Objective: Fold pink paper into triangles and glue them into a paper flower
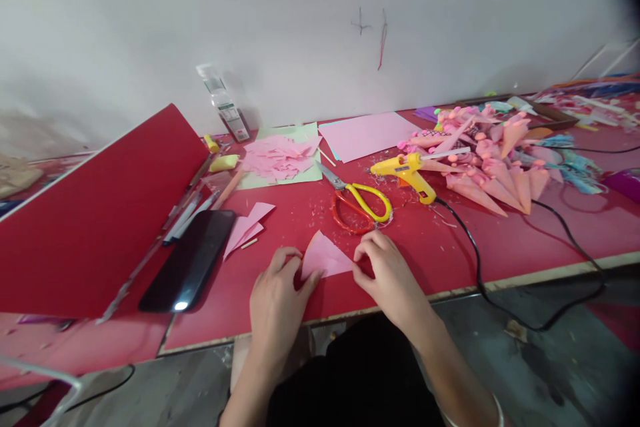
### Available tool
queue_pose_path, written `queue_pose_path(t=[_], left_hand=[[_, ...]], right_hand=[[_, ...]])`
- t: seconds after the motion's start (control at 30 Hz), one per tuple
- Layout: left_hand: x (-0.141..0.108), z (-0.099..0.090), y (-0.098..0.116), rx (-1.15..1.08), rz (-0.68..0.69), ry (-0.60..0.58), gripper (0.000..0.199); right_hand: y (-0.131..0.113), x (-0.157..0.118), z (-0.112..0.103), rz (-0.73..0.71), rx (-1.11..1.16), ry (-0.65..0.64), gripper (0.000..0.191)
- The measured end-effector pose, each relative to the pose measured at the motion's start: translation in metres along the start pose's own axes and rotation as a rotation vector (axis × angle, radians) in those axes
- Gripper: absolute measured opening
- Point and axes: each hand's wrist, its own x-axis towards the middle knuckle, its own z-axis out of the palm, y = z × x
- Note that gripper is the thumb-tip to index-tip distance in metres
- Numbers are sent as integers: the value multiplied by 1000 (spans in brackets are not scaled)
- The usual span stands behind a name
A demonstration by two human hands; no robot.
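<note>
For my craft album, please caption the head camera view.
Left hand and right hand at pink paper, near scissors and glue gun.

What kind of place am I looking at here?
Probably a small craft workspace: a yellow glue gun, red-and-yellow-handled scissors and a heap of pink paper cones lie on the red tabletop.

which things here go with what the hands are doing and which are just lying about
Likely in the work:
- pink triangle of paper, at the left hand and right hand
- scissors
- glue gun
- pink cones

Probably just lying about:
- phone
- bottle
</note>
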Motion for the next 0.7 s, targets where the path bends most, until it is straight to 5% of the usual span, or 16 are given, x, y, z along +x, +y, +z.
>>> queue_pose_path(t=[0.23, 0.4, 0.7], left_hand=[[2, 0, 0, -14, 0, -15, 24], [3, 1, -1, -17, 19, -16, 25], [0, -6, -14, 22, 5, -65, 23]], right_hand=[[1, -10, -1, -119, -20, 67, 29], [-12, -21, 5, -339, -111, -71, 36], [-9, -25, 1, -314, -71, -141, 34]])
